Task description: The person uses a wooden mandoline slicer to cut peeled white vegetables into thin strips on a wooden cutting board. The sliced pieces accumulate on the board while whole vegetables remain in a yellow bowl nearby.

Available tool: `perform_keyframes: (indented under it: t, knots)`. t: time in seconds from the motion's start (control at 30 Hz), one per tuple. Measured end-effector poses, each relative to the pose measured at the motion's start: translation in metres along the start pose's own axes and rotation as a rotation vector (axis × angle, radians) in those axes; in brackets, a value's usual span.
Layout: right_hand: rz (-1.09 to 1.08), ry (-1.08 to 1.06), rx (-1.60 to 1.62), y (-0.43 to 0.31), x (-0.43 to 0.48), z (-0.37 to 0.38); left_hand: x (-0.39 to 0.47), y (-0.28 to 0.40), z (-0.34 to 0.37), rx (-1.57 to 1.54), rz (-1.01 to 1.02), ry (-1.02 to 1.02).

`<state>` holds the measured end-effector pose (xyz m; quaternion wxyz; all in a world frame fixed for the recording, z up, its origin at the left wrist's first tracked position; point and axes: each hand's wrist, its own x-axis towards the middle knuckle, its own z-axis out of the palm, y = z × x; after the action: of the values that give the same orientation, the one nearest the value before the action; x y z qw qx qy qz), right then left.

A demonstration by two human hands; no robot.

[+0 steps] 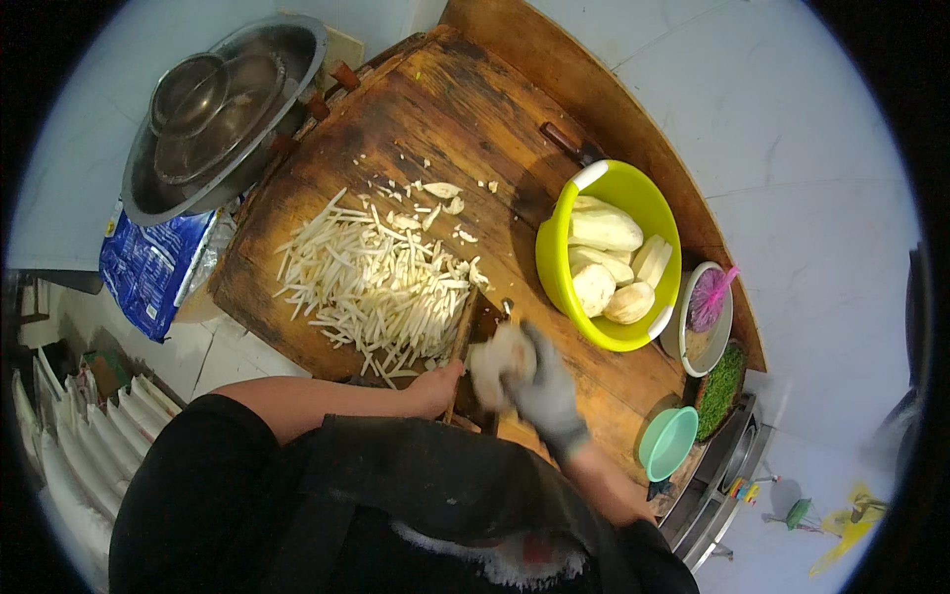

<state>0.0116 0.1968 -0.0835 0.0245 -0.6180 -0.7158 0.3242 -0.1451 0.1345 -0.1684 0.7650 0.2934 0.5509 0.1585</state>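
Note:
My left hand [434, 391] is bare and grips the near end of a wooden-framed shredder [464, 327], which stands at the near edge of the wooden worktop [438, 96]. My right hand [548, 390], in a grey glove, holds a peeled pale vegetable [499, 364] against the shredder's right side; both are blurred. The shredder's cutting face is mostly hidden by the vegetable. Left of the frame spreads a heap of pale vegetable strips [386, 275], with broken bits beyond it. A lime-green basin [548, 256] at the right holds several peeled vegetables [605, 226].
A knife-like handle [562, 139] lies behind the basin. Along the right edge are a white bowl [672, 327] with a pink bag, chopped greens [720, 390] and a mint-green bowl [668, 445]. A large metal basin [297, 74] and a blue bag [152, 260] are at the left.

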Motion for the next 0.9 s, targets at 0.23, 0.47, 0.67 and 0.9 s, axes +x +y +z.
perform_keyframes:
  t: [0.23, 0.47, 0.67, 0.9]
  knots:
    - [0.066, 0.313, 0.012, 0.021, 0.057, 0.039, 0.029, -0.049, 0.006, 0.438, 0.362, -0.029]
    - [0.09, -0.022, 0.063, -0.011, -0.009, -0.002, 0.025, -0.033, 0.003, 0.392, 0.354, 0.006]
    - [0.195, 0.222, 0.038, 0.023, 0.066, 0.039, 0.007, -0.003, -0.003, 0.267, -0.029, -0.182]
    - [-0.117, 0.018, 0.042, 0.002, -0.018, 0.008, 0.002, 0.005, -0.005, 0.328, 0.023, -0.101]
